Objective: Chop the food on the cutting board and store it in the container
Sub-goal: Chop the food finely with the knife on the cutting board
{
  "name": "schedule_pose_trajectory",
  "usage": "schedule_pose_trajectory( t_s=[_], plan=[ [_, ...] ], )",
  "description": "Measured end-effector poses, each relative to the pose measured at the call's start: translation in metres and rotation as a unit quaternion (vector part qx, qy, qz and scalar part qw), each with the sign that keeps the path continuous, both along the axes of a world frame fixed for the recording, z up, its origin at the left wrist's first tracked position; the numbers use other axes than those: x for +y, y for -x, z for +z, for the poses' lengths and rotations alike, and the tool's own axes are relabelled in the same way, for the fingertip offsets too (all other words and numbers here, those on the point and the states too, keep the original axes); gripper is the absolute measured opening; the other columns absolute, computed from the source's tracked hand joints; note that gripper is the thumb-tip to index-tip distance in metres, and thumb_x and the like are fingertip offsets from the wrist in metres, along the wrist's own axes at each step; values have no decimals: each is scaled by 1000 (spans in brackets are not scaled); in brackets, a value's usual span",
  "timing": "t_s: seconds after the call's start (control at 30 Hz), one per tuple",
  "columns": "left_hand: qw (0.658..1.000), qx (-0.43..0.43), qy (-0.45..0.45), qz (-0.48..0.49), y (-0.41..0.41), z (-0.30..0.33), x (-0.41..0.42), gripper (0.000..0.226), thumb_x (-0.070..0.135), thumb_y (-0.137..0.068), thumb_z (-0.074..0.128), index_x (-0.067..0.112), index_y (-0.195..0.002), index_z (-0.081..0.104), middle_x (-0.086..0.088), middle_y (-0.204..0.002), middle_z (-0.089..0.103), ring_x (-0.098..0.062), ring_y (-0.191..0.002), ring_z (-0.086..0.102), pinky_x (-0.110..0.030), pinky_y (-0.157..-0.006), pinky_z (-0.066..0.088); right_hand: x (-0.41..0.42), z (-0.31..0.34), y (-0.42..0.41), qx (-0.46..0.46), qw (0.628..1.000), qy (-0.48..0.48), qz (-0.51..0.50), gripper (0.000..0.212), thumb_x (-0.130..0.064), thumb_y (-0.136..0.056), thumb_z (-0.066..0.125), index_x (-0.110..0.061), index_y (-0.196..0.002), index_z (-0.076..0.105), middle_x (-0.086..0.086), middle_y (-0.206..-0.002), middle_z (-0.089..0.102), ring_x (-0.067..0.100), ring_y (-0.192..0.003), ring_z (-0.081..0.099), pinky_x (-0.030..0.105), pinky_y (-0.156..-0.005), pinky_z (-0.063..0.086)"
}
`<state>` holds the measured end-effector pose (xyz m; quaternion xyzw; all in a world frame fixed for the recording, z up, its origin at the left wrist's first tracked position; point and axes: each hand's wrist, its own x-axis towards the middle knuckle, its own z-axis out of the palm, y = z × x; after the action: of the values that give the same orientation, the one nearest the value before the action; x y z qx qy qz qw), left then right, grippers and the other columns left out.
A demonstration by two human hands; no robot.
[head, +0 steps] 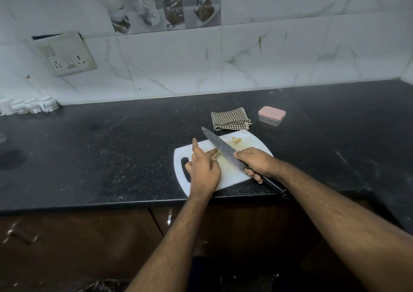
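Observation:
A white cutting board (pixel 250 140) lies at the front edge of the black counter. Small yellowish food pieces (pixel 237 140) sit near its far side. My right hand (pixel 254 162) grips the dark handle of a long knife (pixel 218 144), whose blade slants across the board toward the far left. My left hand (pixel 204 168) rests on the board beside the blade, index finger raised and another finger reaching to the blade's edge; what lies under it is hidden. A clear container with a pink lid (pixel 271 115) stands shut behind the board to the right.
A folded checked cloth (pixel 230 118) lies just behind the board. Several white cups (pixel 31 106) stand at the far left by the tiled wall. A socket plate (pixel 64 53) is on the wall. The black counter (pixel 100 146) runs left and right.

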<state>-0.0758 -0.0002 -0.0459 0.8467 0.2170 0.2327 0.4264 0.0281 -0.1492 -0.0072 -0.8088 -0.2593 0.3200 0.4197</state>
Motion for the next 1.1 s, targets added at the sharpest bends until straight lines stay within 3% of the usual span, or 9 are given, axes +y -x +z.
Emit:
schedule_pose_trajectory(
  t_s=[0.1,0.23,0.33,0.47,0.63,0.8,0.9,1.0,1.1],
  plan=[
    [997,-6,78,-26,1,-5,7,93,26,-86,43,27,-160,-13,33,-126,59,-25,-131,47,-41,-116,17,0,-1,-2,-1,1000,10,10,37,-39,-106,36,-9,-98,55,2,-51,48,16,-34,37,24,-40,39],
    [988,-15,153,-34,3,0,10,94,32,-91,48,32,-160,-15,22,-138,59,-22,-135,46,-50,-120,26,0,0,1,-18,1000,17,18,38,-41,-107,36,-10,-97,54,2,-51,48,16,-35,38,24,-38,39],
    [975,-27,218,-45,6,4,13,90,13,-102,51,23,-161,-16,16,-136,63,-9,-127,54,-41,-115,37,0,0,2,-39,999,23,25,38,-44,-107,36,-14,-91,53,2,-52,49,16,-35,39,24,-38,39],
    [964,-9,261,-48,9,7,18,91,5,-101,48,20,-161,-18,13,-130,67,-10,-117,62,-28,-91,47,1,0,4,-79,995,40,35,40,-49,-106,38,-18,-82,49,3,-51,49,17,-35,40,25,-38,41],
    [963,-1,266,-42,12,12,13,94,-2,-91,45,19,-162,-14,7,-120,69,-11,-101,64,-27,-79,49,2,3,8,-114,991,57,50,44,-52,-105,39,-16,-83,50,2,-51,52,16,-34,42,26,-39,44],
    [976,4,215,-28,11,14,9,86,3,-93,41,13,-163,-8,15,-95,70,-10,-101,62,-46,-111,42,4,2,10,-134,988,66,36,44,-52,-104,38,-18,-81,52,2,-52,54,16,-35,44,27,-40,46],
    [988,3,152,-32,10,11,7,89,15,-83,38,11,-162,-4,21,-86,71,-7,-105,62,-52,-116,32,5,1,11,-145,987,70,17,43,-53,-105,37,-22,-78,53,1,-51,55,16,-35,46,28,-41,47],
    [991,-3,137,-7,7,8,6,82,2,-90,41,11,-162,2,13,-97,69,-10,-110,58,-47,-115,31,3,0,13,-149,986,68,9,44,-53,-105,36,-22,-79,53,0,-50,55,16,-35,47,27,-41,47],
    [990,0,138,-18,8,7,7,87,5,-86,42,14,-162,0,10,-121,66,-15,-127,48,-41,-115,33,1,0,14,-144,988,58,3,45,-53,-105,36,-20,-80,54,-1,-50,54,16,-36,47,27,-42,47]
  ],
)
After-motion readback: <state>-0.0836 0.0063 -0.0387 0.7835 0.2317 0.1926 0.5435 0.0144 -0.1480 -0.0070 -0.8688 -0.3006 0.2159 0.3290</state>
